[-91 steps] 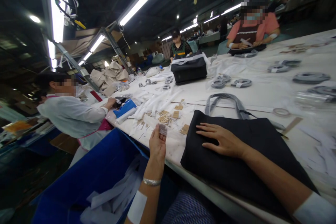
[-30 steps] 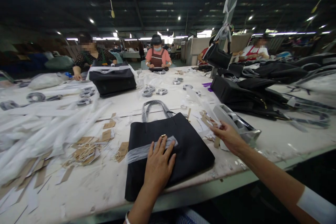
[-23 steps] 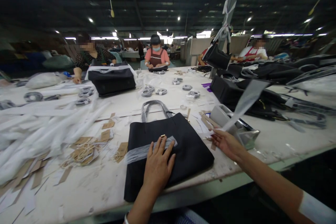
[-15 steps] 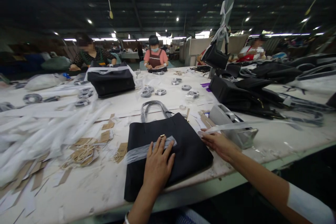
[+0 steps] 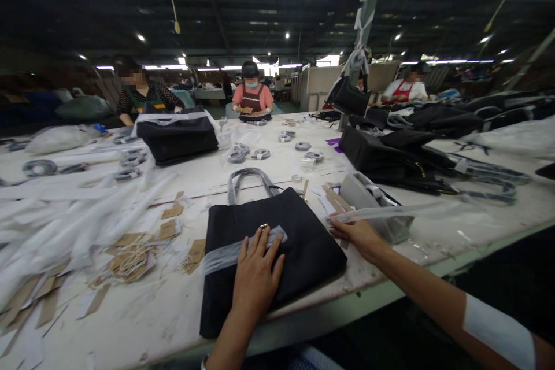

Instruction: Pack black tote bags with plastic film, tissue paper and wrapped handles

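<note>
A black handbag (image 5: 310, 237) lies flat at the table's near edge, its wrapped handles (image 5: 251, 173) pointing away from me. My left hand (image 5: 258, 277) rests open on the bag, fingers spread, over a translucent strip (image 5: 219, 259) that crosses its front. Just above those fingertips shows a small gold clasp (image 5: 264, 226). Right of the bag, my right hand (image 5: 358, 237) is closed, thumb and fingers pinching the end of another translucent strip (image 5: 390, 212). This strip trails rightward across a grey holder (image 5: 352, 189) that looks like a tape dispenser.
Paper tags with strings (image 5: 130, 254) and white wrapping strips (image 5: 87, 208) cover the left side. Another black bag (image 5: 177, 139) stands farther back. Black bags (image 5: 385, 156) pile up at the right, near a post (image 5: 368, 11). Co-workers, one in a pink top (image 5: 254, 98), sit across the table.
The camera view has shifted slightly, so everything appears a little farther left. Both hands keep nearly the same places on the bag and the strip.
</note>
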{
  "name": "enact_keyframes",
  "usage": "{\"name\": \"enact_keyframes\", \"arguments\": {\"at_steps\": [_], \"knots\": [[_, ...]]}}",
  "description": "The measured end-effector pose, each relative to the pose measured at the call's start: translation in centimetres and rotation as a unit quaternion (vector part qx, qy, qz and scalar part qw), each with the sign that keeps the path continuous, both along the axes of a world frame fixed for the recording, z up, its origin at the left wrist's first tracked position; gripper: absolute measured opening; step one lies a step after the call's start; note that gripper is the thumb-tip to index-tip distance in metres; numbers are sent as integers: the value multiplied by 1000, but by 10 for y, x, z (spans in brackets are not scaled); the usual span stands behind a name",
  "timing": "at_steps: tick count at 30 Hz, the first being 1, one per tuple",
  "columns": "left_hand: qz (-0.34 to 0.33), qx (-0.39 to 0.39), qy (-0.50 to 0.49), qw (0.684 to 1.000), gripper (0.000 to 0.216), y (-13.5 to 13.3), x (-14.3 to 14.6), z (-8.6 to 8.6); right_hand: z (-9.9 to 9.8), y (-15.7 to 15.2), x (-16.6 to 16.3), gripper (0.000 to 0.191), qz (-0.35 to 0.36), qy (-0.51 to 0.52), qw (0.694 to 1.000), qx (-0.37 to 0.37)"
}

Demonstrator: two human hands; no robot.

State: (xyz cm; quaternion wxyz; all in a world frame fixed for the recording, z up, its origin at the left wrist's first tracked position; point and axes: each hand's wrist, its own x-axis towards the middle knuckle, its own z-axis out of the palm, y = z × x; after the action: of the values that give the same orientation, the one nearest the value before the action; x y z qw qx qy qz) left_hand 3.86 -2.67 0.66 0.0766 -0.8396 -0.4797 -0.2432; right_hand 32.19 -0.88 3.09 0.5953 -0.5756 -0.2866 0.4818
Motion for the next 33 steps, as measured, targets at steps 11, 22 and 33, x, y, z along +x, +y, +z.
{"name": "enact_keyframes", "arguments": {"at_steps": [11, 22, 33], "knots": [[-5, 13, 23, 1000, 46, 2, -1, -3, 3, 10, 13, 20, -26, 1, 999, 25], [-5, 13, 26, 1000, 46, 2, -1, -3, 17, 18, 34, 9, -59, 13, 997, 41], [-5, 11, 33, 999, 46, 3, -1, -4, 59, 19, 59, 10, -49, -6, 996, 69]]}}
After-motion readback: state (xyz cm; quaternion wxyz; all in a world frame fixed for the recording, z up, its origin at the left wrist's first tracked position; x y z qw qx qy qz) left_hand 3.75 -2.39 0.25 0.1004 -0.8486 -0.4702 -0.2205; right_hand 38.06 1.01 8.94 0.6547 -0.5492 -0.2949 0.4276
